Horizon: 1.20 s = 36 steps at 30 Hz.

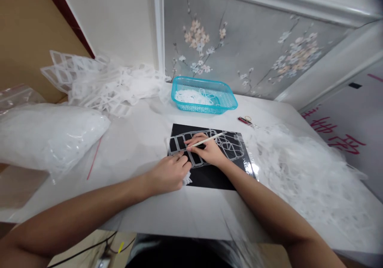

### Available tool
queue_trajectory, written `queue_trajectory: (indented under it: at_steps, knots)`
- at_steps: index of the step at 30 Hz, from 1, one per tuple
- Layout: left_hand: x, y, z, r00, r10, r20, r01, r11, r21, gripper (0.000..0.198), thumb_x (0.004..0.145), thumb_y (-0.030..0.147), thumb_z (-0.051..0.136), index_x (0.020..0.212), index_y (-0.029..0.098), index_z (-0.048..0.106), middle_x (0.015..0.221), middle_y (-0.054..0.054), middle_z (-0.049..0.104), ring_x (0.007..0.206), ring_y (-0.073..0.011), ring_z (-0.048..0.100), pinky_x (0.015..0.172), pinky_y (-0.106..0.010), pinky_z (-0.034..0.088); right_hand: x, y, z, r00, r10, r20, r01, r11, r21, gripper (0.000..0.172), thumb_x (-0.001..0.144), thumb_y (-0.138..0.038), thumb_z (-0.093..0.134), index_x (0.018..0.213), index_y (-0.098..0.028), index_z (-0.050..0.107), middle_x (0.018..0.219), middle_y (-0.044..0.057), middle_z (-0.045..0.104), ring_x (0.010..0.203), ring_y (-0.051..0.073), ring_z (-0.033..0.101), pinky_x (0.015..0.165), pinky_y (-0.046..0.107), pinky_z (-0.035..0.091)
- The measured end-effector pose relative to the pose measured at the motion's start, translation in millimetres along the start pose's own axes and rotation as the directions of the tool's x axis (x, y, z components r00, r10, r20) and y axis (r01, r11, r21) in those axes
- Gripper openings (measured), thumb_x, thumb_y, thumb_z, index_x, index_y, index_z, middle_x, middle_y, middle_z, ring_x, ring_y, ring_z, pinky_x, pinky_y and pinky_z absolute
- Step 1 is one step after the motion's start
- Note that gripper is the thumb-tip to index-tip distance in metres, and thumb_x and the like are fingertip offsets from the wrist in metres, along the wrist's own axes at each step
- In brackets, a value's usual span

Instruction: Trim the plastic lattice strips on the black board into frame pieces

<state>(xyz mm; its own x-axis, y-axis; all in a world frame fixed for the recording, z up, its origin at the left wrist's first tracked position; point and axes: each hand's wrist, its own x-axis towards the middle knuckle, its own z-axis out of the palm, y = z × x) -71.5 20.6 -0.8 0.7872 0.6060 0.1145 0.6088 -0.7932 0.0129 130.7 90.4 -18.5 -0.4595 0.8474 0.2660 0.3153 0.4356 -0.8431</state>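
Observation:
A clear plastic lattice sheet [230,146] with rectangular cut-outs lies on a black mat [212,176] in the middle of the white table [143,140]. My right hand [209,150] is closed round a thin pale stick [209,139], whose tip rests on the sheet's left part. My left hand [169,174] has its fingers curled, pressing on the sheet's near left corner; a small white scrap [188,178] pokes out beside it.
A turquoise basket [227,100] holding white scraps stands at the back. A heap of white plastic scraps [302,168] covers the right side. Used lattice sheets [89,80] pile at the back left, a filled clear bag [44,136] lies left. A small red tool [244,120] lies near the basket.

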Motion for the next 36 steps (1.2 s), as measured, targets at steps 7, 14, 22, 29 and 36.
queue_trajectory:
  at_steps: [7, 14, 22, 29, 36]
  knots:
    - [1, -1, 6.6, 1.0, 0.018, -0.018, -0.018, 1.0, 0.019, 0.02, 0.073, 0.006, 0.056, 0.092, 0.014, 0.058, 0.097, -0.014, 0.064, 0.109, -0.0307, 0.062, 0.086, -0.038, 0.055, 2, 1, 1, 1.0, 0.0, 0.002, 0.0, 1.0, 0.008, 0.002, 0.082, -0.026, 0.074, 0.084, -0.027, 0.074, 0.096, 0.002, 0.078, 0.104, 0.023, 0.061, 0.099, 0.045, 0.047]
    - [1, -2, 7.1, 1.0, 0.013, -0.027, -0.013, 1.0, 0.022, 0.021, 0.072, 0.006, 0.054, 0.091, 0.014, 0.058, 0.098, -0.014, 0.064, 0.11, -0.0304, 0.062, 0.084, -0.036, 0.055, 3, 2, 2, 1.0, 0.021, 0.004, -0.021, 0.999, 0.03, 0.001, 0.08, -0.026, 0.076, 0.081, -0.027, 0.076, 0.095, 0.002, 0.078, 0.104, 0.024, 0.062, 0.097, 0.044, 0.049]
    - [7, -1, -5.1, 0.986, -0.093, 0.139, 0.102, 0.993, -0.056, 0.025, 0.068, 0.009, 0.055, 0.092, 0.016, 0.059, 0.099, -0.011, 0.064, 0.094, -0.0266, 0.064, 0.074, -0.034, 0.054, 2, -2, 4, 0.996, -0.061, 0.057, 0.066, 0.995, -0.075, 0.008, 0.087, -0.025, 0.068, 0.086, -0.027, 0.075, 0.094, 0.004, 0.077, 0.108, 0.025, 0.059, 0.098, 0.047, 0.048]
    - [11, -1, -14.6, 0.968, -0.172, 0.184, 0.194, 0.974, -0.112, 0.027, 0.07, 0.011, 0.055, 0.096, 0.016, 0.058, 0.102, -0.01, 0.066, 0.092, -0.0252, 0.065, 0.064, -0.032, 0.049, 1, 1, 3, 0.966, -0.216, 0.139, 0.248, 0.925, -0.287, 0.017, 0.094, -0.029, 0.058, 0.091, -0.028, 0.075, 0.093, 0.005, 0.074, 0.108, 0.024, 0.058, 0.098, 0.045, 0.044]
    - [14, -1, -17.4, 0.952, -0.264, 0.154, 0.287, 0.946, -0.152, 0.021, 0.069, 0.01, 0.054, 0.088, 0.016, 0.058, 0.094, -0.006, 0.069, 0.082, -0.0227, 0.067, 0.06, -0.03, 0.041, 9, 10, -2, 0.983, -0.166, -0.083, 0.104, 0.862, -0.496, 0.021, 0.096, -0.032, 0.054, 0.097, -0.03, 0.075, 0.098, 0.004, 0.075, 0.103, 0.027, 0.053, 0.095, 0.046, 0.037]
